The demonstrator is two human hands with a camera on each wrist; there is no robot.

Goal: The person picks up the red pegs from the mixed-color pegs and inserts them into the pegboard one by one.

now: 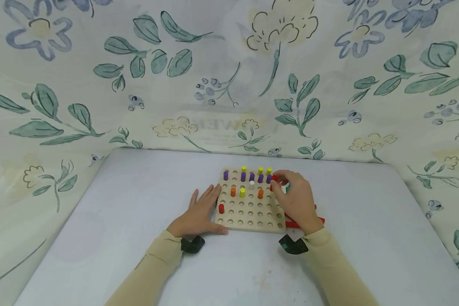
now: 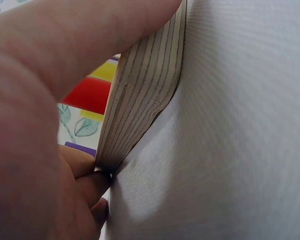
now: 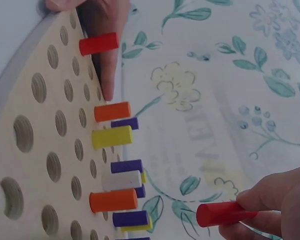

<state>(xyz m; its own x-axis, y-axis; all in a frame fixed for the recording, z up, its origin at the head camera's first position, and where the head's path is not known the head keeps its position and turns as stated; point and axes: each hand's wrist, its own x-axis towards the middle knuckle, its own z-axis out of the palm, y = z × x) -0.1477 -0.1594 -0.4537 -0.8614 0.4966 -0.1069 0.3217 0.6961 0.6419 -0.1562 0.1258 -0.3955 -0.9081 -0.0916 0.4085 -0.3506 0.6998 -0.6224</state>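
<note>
A wooden pegboard with rows of round holes lies flat on the table. My left hand rests at its left front corner, fingers spread along the left side and thumb at the front edge. Over the back right part, my right hand pinches a red peg between thumb and fingers; in the right wrist view it is apart from the board. Upright in holes stand purple pegs, yellow pegs, orange pegs, a white peg and another red peg.
Red pieces lie on the white table right of the board, partly hidden by my right hand. Something green and white shows beside that hand's fingers. A flower-patterned cloth hangs behind the table and along its sides.
</note>
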